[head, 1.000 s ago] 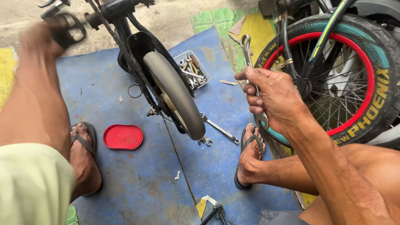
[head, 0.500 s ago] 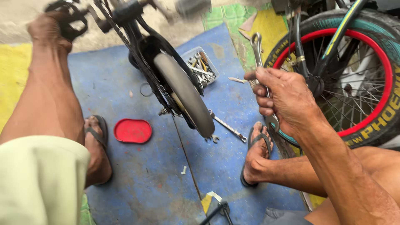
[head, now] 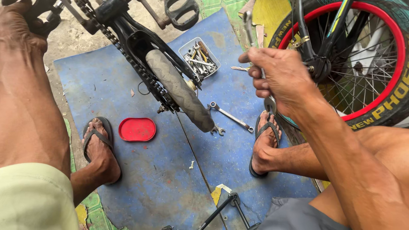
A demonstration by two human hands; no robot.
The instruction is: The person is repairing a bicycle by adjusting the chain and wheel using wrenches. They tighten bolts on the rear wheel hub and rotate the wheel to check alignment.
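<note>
A: Head view: where's the spanner (head: 250, 30)?
B: Upright in the right hand (head: 279, 79), beside the red-rimmed wheel (head: 385, 55). Stiff steel, probably slick; best gripped mid-shaft.
A: Fingers?
B: Right curled tight around it; left hand (head: 19, 27) clenched on the pedal (head: 42, 10).

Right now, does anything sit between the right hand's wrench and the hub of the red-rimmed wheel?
Nothing visible does. The right hand grips the wrench upright just left of the hub, with only open air between them.
</note>
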